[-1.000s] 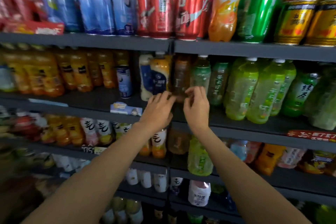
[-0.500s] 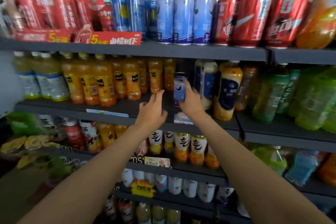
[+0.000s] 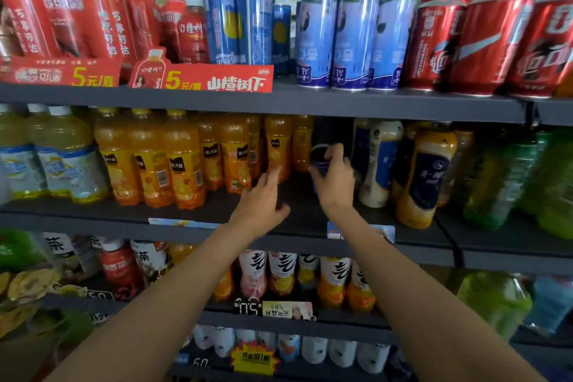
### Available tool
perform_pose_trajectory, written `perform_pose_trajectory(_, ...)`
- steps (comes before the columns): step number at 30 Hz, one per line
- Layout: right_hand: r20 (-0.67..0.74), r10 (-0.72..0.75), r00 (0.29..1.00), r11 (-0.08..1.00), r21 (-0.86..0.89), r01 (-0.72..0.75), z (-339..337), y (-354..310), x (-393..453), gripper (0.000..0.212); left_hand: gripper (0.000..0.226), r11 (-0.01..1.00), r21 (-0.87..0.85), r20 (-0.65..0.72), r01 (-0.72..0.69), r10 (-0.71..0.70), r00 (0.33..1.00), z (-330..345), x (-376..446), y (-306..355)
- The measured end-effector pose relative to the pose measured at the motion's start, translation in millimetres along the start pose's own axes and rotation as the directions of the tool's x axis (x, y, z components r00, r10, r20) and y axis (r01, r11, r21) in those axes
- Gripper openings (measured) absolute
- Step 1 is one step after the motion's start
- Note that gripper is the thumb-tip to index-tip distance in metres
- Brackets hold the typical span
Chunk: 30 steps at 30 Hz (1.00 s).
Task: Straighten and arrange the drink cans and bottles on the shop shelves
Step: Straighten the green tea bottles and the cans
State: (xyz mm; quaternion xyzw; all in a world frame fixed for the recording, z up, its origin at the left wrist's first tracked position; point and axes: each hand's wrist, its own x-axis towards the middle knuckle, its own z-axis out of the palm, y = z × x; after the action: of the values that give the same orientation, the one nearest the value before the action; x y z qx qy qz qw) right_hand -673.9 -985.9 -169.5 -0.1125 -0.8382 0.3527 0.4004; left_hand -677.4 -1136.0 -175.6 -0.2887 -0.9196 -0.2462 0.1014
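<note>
At frame centre the right hand (image 3: 333, 178) now grips the small blue can (image 3: 319, 158), tipped off upright since half a second ago, while the left hand (image 3: 263, 195) reaches open-fingered beside it, so straightening looks underway.

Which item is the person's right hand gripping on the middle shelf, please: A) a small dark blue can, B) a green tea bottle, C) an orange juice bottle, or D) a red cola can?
A: the right hand curls around the small dark blue can, in the gap between the orange juice bottles and the cream-and-blue bottle, while the left hand holds nothing.
</note>
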Motion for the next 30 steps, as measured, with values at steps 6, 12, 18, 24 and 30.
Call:
perform_pose_trajectory(6, -0.116, -0.16, 0.98, 0.938, 0.29, 0.187, -6.4, -56.0, -54.0, 0.036, 0.076, 0.97, -0.118, 0.005, -0.212, 0.214, 0.977, -37.5, -12.3, -2.5)
perform_pose_trajectory(12, -0.25, -0.246, 0.937, 0.817, 0.466, 0.339, -32.7, -161.3, -51.8, 0.068, 0.063, 0.81, -0.404, -0.39, -0.424, 0.267, 0.881, -98.1, -32.2, 4.9)
perform_pose_trajectory(18, -0.238, -0.254, 0.938, 0.872, 0.363, 0.328, -57.5, -212.2, -11.9, 0.061, 0.049, 0.79, -0.412, -0.494, -0.454, 0.225, 0.84, -160.0, -4.7, 31.7)
perform_pose_trajectory(24, -0.24, -0.12, 0.963, 0.927, 0.32, 0.195, -78.0, -208.4, 43.3, 0.058, 0.04, 0.863, -0.313, -0.366, -0.397, 0.276, 0.889, -197.5, 38.9, 63.9)
perform_pose_trajectory(30, -0.135, -0.148, 0.98, 0.986, 0.051, 0.156, -85.3, -208.2, 74.3, 0.061, 0.051, 0.925, -0.243, -0.27, -0.292, 0.225, 0.936, -192.9, 70.9, 69.7)
